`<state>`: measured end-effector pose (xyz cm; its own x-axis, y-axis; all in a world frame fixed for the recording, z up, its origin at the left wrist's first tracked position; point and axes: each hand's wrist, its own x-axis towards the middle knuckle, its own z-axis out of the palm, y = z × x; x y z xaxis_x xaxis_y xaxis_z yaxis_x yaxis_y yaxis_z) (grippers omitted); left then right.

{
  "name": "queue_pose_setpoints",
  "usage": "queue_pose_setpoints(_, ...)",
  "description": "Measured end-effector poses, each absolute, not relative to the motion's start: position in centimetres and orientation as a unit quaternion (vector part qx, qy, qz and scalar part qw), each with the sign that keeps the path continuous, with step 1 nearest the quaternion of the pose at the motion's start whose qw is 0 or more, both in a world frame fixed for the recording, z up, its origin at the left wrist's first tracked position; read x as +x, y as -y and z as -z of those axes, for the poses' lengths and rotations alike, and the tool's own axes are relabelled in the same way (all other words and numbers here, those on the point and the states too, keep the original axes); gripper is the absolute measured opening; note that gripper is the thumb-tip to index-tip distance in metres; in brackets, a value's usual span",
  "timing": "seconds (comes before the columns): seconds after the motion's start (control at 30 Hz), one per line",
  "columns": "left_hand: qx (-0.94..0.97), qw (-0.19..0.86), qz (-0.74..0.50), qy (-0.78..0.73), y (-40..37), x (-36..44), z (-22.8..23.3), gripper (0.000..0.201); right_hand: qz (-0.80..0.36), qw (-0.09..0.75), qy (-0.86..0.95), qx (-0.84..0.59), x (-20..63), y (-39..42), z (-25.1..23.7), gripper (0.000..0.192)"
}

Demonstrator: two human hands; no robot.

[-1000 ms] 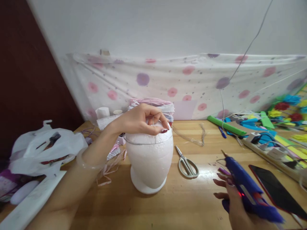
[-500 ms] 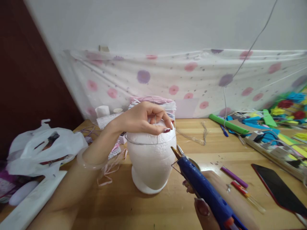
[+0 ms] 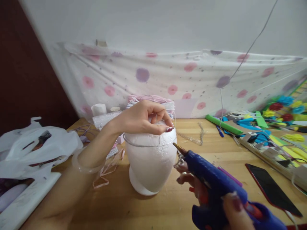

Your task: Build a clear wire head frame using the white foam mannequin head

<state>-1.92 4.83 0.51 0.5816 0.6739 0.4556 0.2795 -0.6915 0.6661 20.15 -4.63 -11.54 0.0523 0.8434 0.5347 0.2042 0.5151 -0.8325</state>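
Observation:
A smooth white foam head form (image 3: 150, 166) stands on the wooden table in front of me. A thin wire frame (image 3: 144, 146) rings its upper part, with thin wires rising over the top. My left hand (image 3: 144, 119) rests over the top of the form, thumb and fingers pinched together on the wire frame near the right side; the exact grip is partly hidden. In my right hand (image 3: 236, 204) is a blue hot glue gun (image 3: 213, 172). Its brass-coloured nozzle points left, close to the wire ring at the form's right edge; whether it touches, I cannot tell.
A white plastic bag (image 3: 35, 150) lies at the left. Behind the form is a pink and white bundle (image 3: 153, 99). On the right are a phone (image 3: 271, 188), a power strip (image 3: 259, 153), a green roll (image 3: 224, 124) and colourful paper pieces. Loose wire (image 3: 201, 134) lies behind.
The glue gun has swung round, so its body and trigger side now show, and its nozzle is nearer the wire ring. My left hand keeps its pinch. The view has shifted slightly.

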Motion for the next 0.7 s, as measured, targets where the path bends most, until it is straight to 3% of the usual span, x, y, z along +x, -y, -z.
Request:
queue_pose_setpoints(0.17, 0.84, 0.256, -0.369, -0.306, -4.8, -1.9, -0.4, 0.039, -0.479, 0.596, 0.558, -0.322, 19.8, 4.0, 9.2, 0.05)
queue_pose_setpoints(0.37, 0.843, 0.254, -0.365, -0.303, -4.8, -1.9, -0.3, 0.039, -0.576, 0.607, 0.503, -0.216, 18.9, 3.2, 8.0, 0.045)
queue_pose_setpoints(0.57, 0.842, 0.249, -0.365, -0.309, -4.6, -1.8, -0.4, 0.04, -0.757, 0.541, 0.339, -0.14, 18.9, 4.5, 8.2, 0.042)
queue_pose_setpoints(0.7, 0.839, 0.26, -0.368, -0.304, -4.4, -1.6, -0.3, 0.039, -0.79, 0.543, 0.249, -0.14, 18.4, 5.9, 7.7, 0.043)
